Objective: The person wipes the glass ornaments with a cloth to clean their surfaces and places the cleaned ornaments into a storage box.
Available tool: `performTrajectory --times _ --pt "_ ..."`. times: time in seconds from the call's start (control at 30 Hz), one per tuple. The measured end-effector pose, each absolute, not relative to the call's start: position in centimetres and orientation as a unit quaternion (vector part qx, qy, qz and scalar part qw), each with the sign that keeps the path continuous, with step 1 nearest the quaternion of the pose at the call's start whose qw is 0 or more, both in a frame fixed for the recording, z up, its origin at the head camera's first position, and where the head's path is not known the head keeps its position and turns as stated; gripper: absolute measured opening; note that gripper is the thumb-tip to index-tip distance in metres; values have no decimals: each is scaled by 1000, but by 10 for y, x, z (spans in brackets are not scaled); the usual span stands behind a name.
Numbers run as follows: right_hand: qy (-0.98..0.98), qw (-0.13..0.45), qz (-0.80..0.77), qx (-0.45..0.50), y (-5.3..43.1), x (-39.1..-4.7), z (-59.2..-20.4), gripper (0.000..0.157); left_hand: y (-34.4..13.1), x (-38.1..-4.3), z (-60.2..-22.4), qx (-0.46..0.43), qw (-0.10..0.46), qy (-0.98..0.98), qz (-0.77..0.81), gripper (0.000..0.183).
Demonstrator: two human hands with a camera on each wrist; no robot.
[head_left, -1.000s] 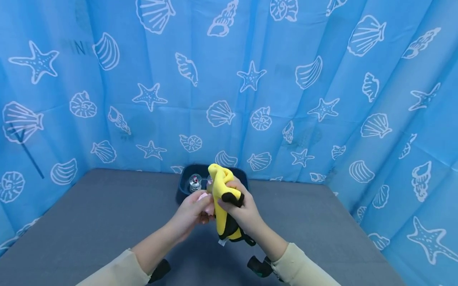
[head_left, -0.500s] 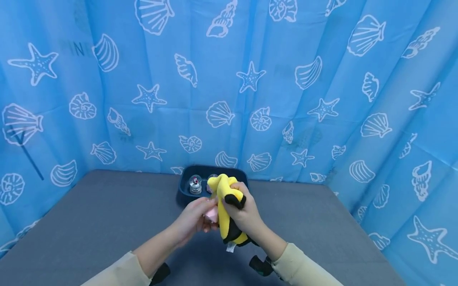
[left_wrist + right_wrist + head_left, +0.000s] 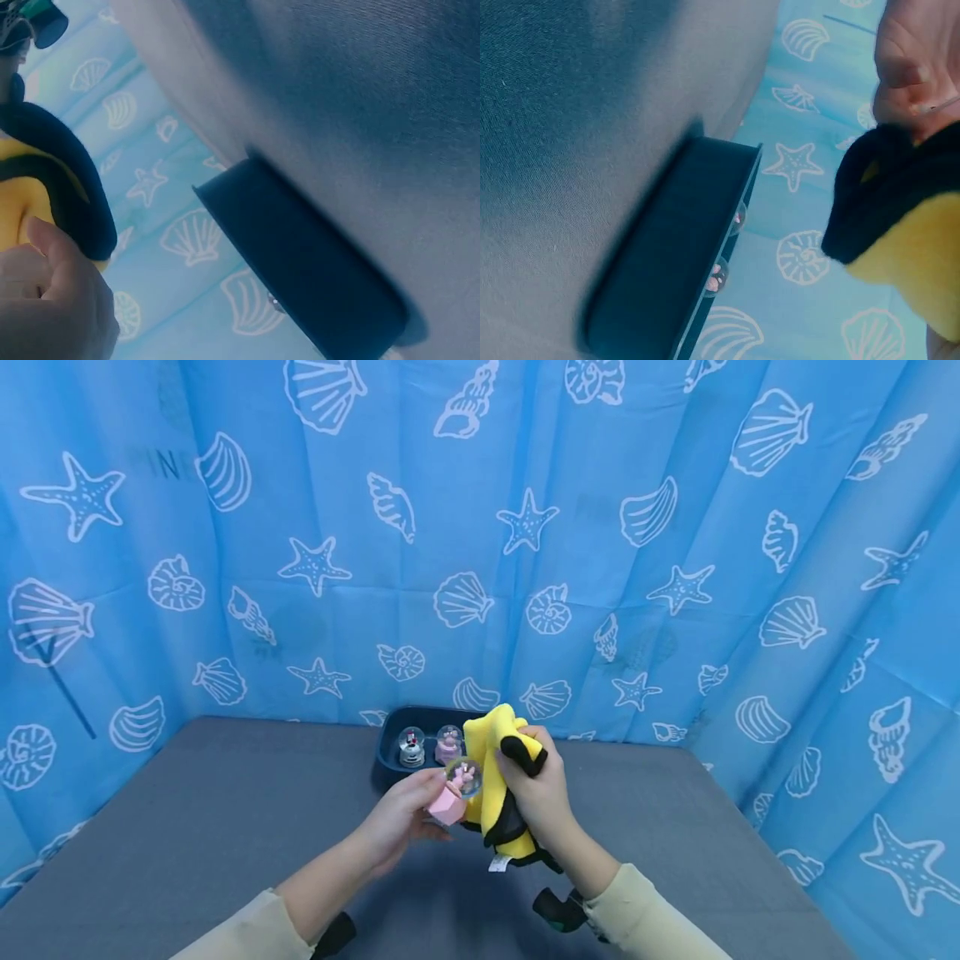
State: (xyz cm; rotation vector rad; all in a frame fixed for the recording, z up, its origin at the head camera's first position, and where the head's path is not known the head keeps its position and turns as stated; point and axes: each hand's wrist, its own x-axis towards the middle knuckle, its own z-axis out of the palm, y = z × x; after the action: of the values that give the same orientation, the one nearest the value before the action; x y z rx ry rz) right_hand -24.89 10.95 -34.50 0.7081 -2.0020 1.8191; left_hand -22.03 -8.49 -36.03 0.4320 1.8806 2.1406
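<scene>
In the head view my left hand (image 3: 401, 817) pinches a small snow globe by its pink base (image 3: 447, 807). The clear dome (image 3: 465, 777) with pink figures inside tilts up to the right. My right hand (image 3: 543, 785) grips a bunched yellow cloth (image 3: 491, 789) with black edging and a white tag, just right of the globe. Whether cloth and dome touch, I cannot tell. The cloth shows in the left wrist view (image 3: 19, 206) and the right wrist view (image 3: 911, 244), where the held globe is not visible.
Beyond the hands, a dark blue bin (image 3: 384, 768) stands at the table's (image 3: 247, 810) back edge. Inside are a silver-based snow globe (image 3: 411, 749) and a pink-based one (image 3: 448, 745). A blue shell-print curtain (image 3: 480, 568) hangs behind.
The cloth has moved right, off the snow globe, with my right hand. The globe's dome, hidden before, now shows, and the pink globe in the bin is more fully visible.
</scene>
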Motion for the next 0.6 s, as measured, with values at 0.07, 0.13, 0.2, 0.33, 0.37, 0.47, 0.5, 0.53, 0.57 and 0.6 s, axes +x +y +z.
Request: performTrajectory --times 0.07,0.13,0.2,0.33,0.37,0.47,0.5,0.53,0.57,0.6 --pt "-704 171 644 246 110 -247 -343 23 -86 -219 -360 143 120 649 738 56" --pt "-708 175 635 253 110 -245 -342 23 -87 -218 -360 135 118 648 740 58" --pt "-713 175 624 268 110 -243 -342 22 -87 -218 -360 125 119 648 742 59" --pt "-707 167 606 323 107 -241 -346 23 -86 -218 -358 121 119 647 744 60" --pt "-705 162 601 340 107 -241 -347 23 -85 -218 -358 123 118 647 743 60" --pt "-702 142 591 372 105 -241 -348 23 -85 -217 -356 133 117 647 741 57" --pt "-703 134 588 378 105 -241 -348 22 -85 -217 -356 137 117 647 741 57" --pt "-706 123 586 378 104 -240 -348 22 -85 -216 -356 141 117 649 738 57" --pt "-710 112 584 377 104 -240 -348 22 -85 -216 -356 143 117 650 737 56" --pt "-714 102 583 375 104 -239 -347 22 -85 -216 -357 145 117 651 736 56"
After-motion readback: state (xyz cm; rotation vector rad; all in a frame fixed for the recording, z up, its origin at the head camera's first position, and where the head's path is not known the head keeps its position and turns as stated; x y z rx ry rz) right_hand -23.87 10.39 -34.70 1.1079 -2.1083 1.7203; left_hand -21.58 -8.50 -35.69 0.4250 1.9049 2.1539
